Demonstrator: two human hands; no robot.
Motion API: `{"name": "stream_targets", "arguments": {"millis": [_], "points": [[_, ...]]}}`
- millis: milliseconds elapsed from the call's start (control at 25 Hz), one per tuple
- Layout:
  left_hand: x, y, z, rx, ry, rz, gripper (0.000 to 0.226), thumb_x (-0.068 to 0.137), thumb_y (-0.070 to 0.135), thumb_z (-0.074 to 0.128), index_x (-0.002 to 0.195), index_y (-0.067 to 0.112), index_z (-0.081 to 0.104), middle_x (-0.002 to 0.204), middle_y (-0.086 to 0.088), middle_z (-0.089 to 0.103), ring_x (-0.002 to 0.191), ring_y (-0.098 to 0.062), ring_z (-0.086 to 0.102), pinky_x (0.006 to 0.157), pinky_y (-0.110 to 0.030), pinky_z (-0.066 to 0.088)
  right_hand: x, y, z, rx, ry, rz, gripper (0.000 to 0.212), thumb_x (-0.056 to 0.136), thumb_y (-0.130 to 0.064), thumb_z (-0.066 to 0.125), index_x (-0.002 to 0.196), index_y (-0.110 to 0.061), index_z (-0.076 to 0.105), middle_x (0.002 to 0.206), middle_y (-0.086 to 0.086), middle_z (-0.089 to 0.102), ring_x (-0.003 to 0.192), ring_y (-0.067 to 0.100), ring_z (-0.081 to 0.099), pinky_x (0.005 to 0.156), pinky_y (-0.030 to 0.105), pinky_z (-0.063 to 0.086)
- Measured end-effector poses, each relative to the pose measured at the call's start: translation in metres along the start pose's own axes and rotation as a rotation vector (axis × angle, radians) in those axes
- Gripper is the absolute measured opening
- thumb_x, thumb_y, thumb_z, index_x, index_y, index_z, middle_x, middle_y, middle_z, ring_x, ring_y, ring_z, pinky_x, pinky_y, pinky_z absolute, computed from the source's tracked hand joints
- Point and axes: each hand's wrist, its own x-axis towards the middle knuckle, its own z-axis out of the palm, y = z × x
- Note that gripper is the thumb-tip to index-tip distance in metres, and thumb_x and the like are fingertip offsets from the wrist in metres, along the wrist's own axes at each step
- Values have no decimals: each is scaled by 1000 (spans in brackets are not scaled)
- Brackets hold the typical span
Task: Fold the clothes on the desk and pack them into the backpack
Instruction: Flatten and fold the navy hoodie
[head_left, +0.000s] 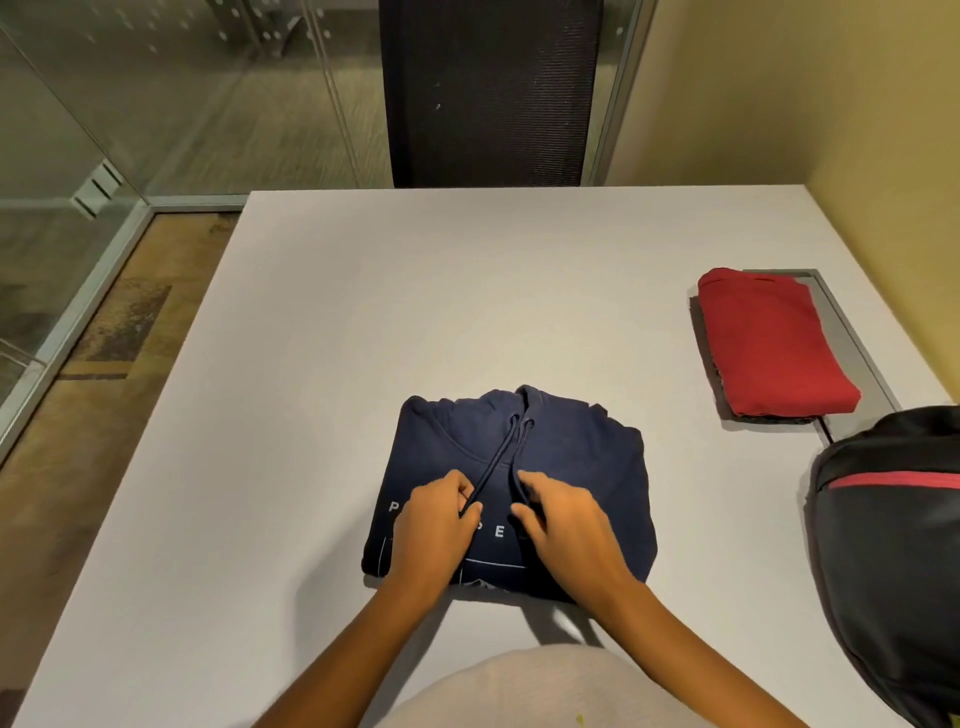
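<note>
Centrally on the pale grey desk (363, 312), folded navy blue hoodie (571, 457), left hand (434, 530) and right hand (563, 525) each apparently pinching a drawstring, folded red garment (769, 343) far right, black backpack with red stripe (893, 545) beside it.

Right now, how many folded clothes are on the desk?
2: a navy hoodie under both hands near the front edge, and a red garment at the right. Something dark lies beneath the red one, maybe another.
</note>
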Motion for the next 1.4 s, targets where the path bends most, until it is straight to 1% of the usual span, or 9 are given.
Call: {"name": "stream_targets", "arguments": {"millis": [280,440,520,680,960,1040,1200,1280,1400], "points": [[9,24,-9,-232,-236,-180,34,99,27,44,85,12,71,74,-1,64,66,-11,56,58,-19,40,-10,-19,18,143,-109,-147,17,98,-17,54,106,-14,67,96,4,69,78,11,55,68,9,36],[3,30,-7,-323,-214,-154,36,98,17,43,65,11,56,62,0,58,55,-10,55,63,-23,50,-5,-10,10,157,96,-131,24,92,2,48,96,-14,65,91,4,62,77,17,56,72,23,45],[4,33,-13,-267,-159,-73,31,98,17,46,74,10,65,69,-2,63,62,-12,60,71,-32,52,-3,-6,1,373,189,-155,35,89,11,42,100,-19,57,93,-2,55,82,14,52,74,25,44],[10,54,-35,210,-206,107,24,101,26,45,107,20,66,101,-5,66,91,-23,62,75,-34,50,16,-4,-12,385,-53,-235,51,95,1,46,140,-22,39,132,-12,44,124,-2,41,102,10,32],[45,36,-31,-352,67,181,23,97,11,51,108,21,69,103,2,66,94,-9,60,88,-22,46,41,20,-8,426,302,-59,21,94,-7,60,110,-15,71,92,-8,67,89,0,61,81,7,42],[53,26,-15,-276,64,202,30,98,9,49,121,17,66,112,-4,62,101,-11,55,90,-14,38,37,29,5,374,328,-29,27,93,-6,61,118,-15,69,88,-4,66,82,3,60,79,10,44],[49,9,13,81,242,342,36,87,1,53,118,11,68,112,-9,64,99,-28,61,83,-35,47,25,46,21,250,198,-82,23,93,-6,61,115,-10,68,100,4,60,88,13,58,83,13,40],[44,13,16,108,336,402,41,86,9,47,122,10,65,122,-9,62,109,-27,58,91,-37,44,18,50,20,134,250,-212,35,89,-2,65,123,-9,65,108,3,59,96,12,56,88,7,38],[44,24,22,199,181,435,53,94,28,28,144,16,43,149,-6,41,138,-23,35,113,-40,27,16,56,4,223,327,-145,31,93,-7,61,123,-14,65,112,-3,56,102,6,53,92,11,40]]}}
